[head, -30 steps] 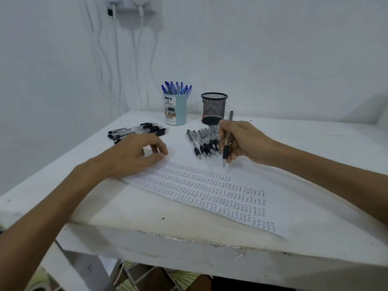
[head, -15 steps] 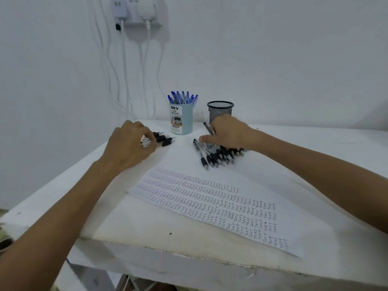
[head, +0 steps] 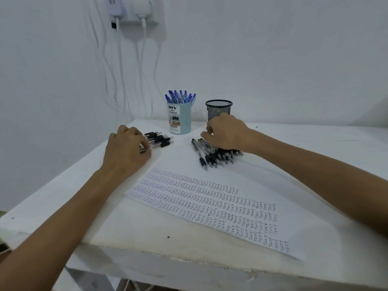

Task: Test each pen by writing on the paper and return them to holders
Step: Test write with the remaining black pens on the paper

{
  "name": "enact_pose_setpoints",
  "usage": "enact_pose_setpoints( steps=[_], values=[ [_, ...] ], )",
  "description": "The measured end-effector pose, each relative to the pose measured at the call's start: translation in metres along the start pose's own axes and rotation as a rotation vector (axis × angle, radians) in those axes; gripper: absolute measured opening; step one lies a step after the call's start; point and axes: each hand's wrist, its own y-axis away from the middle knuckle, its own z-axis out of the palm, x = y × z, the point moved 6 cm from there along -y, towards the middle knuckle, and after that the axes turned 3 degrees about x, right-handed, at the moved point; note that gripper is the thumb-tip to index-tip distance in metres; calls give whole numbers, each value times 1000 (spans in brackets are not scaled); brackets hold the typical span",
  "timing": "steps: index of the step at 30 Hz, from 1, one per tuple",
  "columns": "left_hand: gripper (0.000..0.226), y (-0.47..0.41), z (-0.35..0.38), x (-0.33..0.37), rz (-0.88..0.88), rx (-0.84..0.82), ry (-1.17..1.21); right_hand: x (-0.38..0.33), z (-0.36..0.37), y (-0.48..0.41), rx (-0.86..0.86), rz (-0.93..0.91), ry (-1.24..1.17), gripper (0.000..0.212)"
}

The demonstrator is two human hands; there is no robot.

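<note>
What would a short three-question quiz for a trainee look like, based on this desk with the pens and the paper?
1. True or false: the black mesh holder stands to the right of the light blue holder.
2. Multiple choice: the right hand lies on A) a pile of black pens, B) the light blue holder, C) the written rows.
3. Fill the gap: the paper is covered with rows of the word ___.

Key: 1 true; 2 A; 3 TEST.
</note>
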Motion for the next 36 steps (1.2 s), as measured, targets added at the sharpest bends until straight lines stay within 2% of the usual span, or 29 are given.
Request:
enact_pose_setpoints(
  steps=[2, 5, 8, 11, 15, 20, 25, 26, 28, 32, 34, 36],
  values=[
    [2, 1, -2, 4, -15, 19, -27, -4, -5, 1, 99, -36, -36, 35],
    [5, 1, -11, 14, 0, 85, 7, -25, -14, 9, 226, -208, -134, 24],
    [5, 4, -24, 29, 32, 167, 144, -50, -14, 17, 244, -386, -120, 35],
    [7, 9, -34, 45, 80, 217, 277, -68, -4, 22, 238, -468, -104, 47],
    [10, 15, -38, 55, 124, 224, 387, -78, -2, 28, 336, -563, -133, 25],
    [12, 16, -35, 57, 143, 178, 492, -68, -5, 26, 280, -506, -369, 18],
    [15, 17, -32, 59, 170, 180, 521, -73, -5, 29, 237, -493, -385, 17],
    [18, 16, -32, 58, 163, 178, 525, -73, -6, 29, 246, -470, -381, 20],
    [29, 18, -30, 59, 163, 167, 523, -74, -10, 30, 269, -419, -340, 39],
    [51, 27, -33, 68, 282, 118, 565, -61, -18, 31, 256, -324, -245, 58],
    [51, 29, -32, 70, 337, 99, 543, -51, -23, 32, 274, -273, -206, 72],
    [48, 29, -30, 69, 355, 64, 536, -41, -28, 35, 316, -262, -222, 78]
  ],
)
